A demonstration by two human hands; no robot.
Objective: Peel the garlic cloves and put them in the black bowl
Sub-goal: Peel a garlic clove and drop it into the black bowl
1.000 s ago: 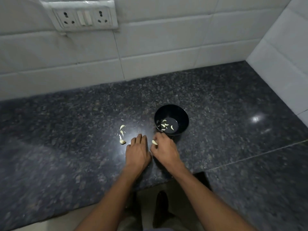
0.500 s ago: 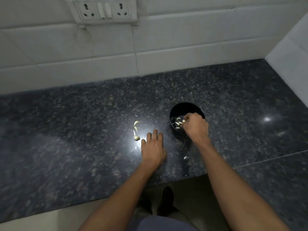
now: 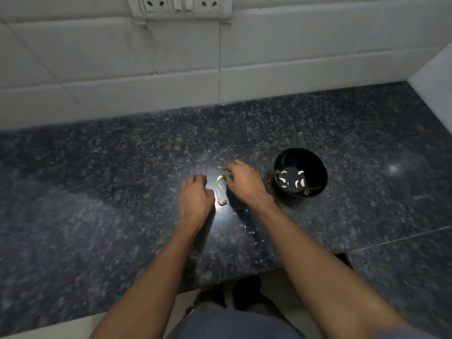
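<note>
White tiles back the scene, with a socket strip point(image 3: 181, 6) at the top edge, and below them runs the dark speckled counter point(image 3: 97, 167) I am working over. On it, right of centre, sits the bowl point(image 3: 300, 172), black and upright, with several peeled cloves point(image 3: 291, 181) lying pale on its bottom. I see my left hand point(image 3: 195, 198) lying knuckles up on the counter with its fingers curled under; it looks to have nothing in it, though what the fingertips are doing is hidden from me. My right hand point(image 3: 242, 182) is just beside it, between it and the bowl, palm down with the fingers bent and reaching toward the far left; motion blur keeps me from telling whether the fingertips pinch anything. In the narrow gap between my two hands, in a bright glare on the stone, lie the unpeeled cloves point(image 3: 220, 189): a couple of small ones at the far end and a bigger piece nearer me, close against my left hand. Thin bits of peel point(image 3: 250, 231) are scattered on the counter toward the near edge, by my right forearm. Well apart from the bowl on its right, a small glint of light shows on the stone.
</note>
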